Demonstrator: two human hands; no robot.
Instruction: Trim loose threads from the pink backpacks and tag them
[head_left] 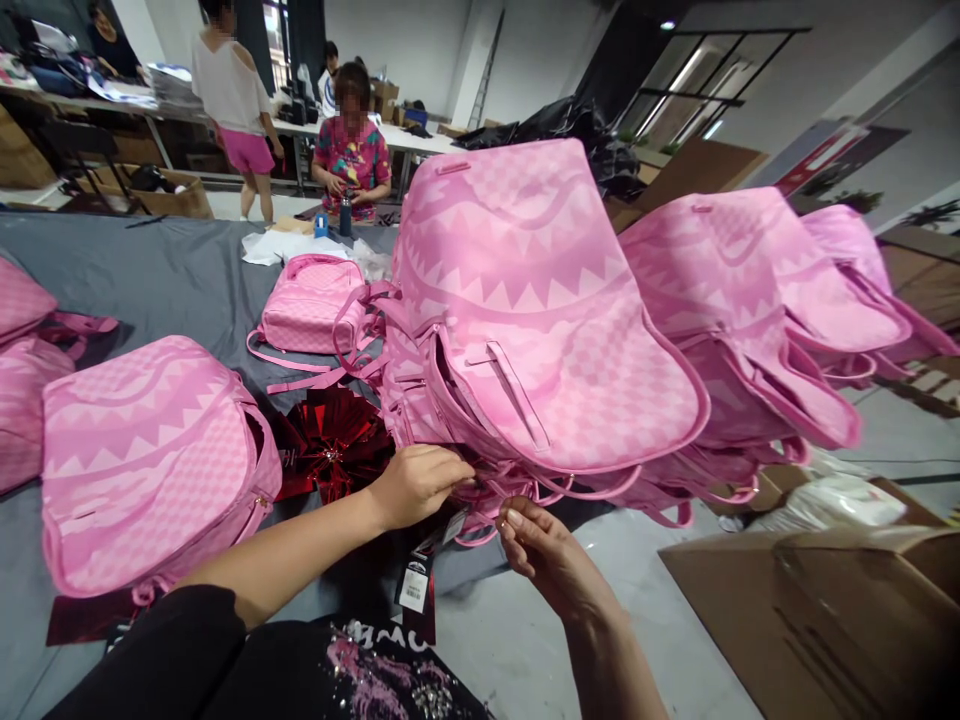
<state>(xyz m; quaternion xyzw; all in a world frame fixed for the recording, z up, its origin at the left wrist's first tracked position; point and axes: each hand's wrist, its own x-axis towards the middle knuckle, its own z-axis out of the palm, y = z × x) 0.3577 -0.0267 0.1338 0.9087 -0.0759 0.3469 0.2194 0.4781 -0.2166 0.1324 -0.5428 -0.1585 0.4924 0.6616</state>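
A pile of pink patterned backpacks (540,330) leans toward me at the table's near edge. My left hand (416,483) is closed on thin pink straps (517,490) at the underside of the front backpack. My right hand (536,545) pinches the same bundle of straps from below. A black hang tag (415,580) with a white barcode label dangles beneath my hands. A red foil sheet (334,450) lies just left of my left hand.
More pink backpacks (146,460) lie on the grey table cover (150,275), one small (311,305) behind. Further stacks (757,300) stand right. A cardboard box (825,600) sits low right. People work at the far end.
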